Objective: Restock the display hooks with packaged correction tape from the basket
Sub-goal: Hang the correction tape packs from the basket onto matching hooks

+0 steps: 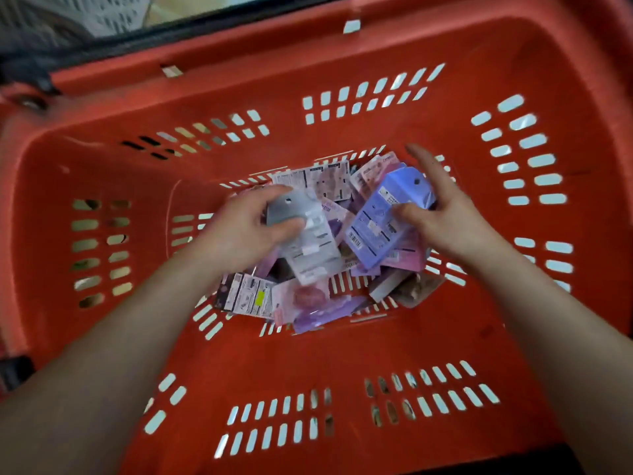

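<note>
Two rectangular packs: left hand holds grey pack, right hand lilac pack.

Over the red basket, left hand grips a grey pack, right hand a blue pack.

basket: red slotted plastic, smooth | packs: glossy printed card
</note>
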A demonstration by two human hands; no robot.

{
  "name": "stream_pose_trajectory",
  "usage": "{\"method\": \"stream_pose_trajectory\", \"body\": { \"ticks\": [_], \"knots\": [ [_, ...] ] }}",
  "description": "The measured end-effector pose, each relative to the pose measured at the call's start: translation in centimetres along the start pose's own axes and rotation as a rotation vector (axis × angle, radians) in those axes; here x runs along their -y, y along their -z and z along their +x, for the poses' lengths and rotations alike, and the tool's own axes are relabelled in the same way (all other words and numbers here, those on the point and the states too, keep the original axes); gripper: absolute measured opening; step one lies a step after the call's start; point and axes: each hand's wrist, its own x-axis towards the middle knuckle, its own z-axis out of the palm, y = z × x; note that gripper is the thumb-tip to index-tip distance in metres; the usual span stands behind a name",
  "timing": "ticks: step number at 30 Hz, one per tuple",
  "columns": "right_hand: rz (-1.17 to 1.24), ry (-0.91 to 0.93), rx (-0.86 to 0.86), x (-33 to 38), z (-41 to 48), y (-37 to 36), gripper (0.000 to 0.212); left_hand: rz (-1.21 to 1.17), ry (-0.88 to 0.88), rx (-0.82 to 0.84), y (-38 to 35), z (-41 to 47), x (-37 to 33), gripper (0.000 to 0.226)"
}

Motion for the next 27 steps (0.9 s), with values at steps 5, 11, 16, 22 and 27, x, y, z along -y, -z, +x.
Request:
{"method": "stream_pose_trajectory", "body": {
  "ticks": [5,11,16,22,27],
  "knots": [
    [0.226,0.001,0.137,0.9,-0.4,-1.5,0.057,-0.448,0.008,0.026,-3.0,-0.7,-3.0,0.039],
    [0.326,-0.099,0.212,0.6,-0.5,-4.6,0.122,-0.513,0.057,-0.222,-6.1,-0.4,-1.4,0.033],
    [0.278,-0.117,0.198,-0.3,-1.0,-6.2,0.101,0.141,0.011,-0.298,-3.6,-1.0,3.0,0.030],
    [0.207,-0.175,0.138,-1.1,-0.8,-6.3,0.075,1.248,-0.014,0.185,-6.0,-3.3,7.8,0.079],
    [0.235,-0.188,0.133,-1.0,-1.1,-5.1,0.072,0.951,0.072,0.111,-5.5,-3.0,8.4,0.095]
  ]
}}
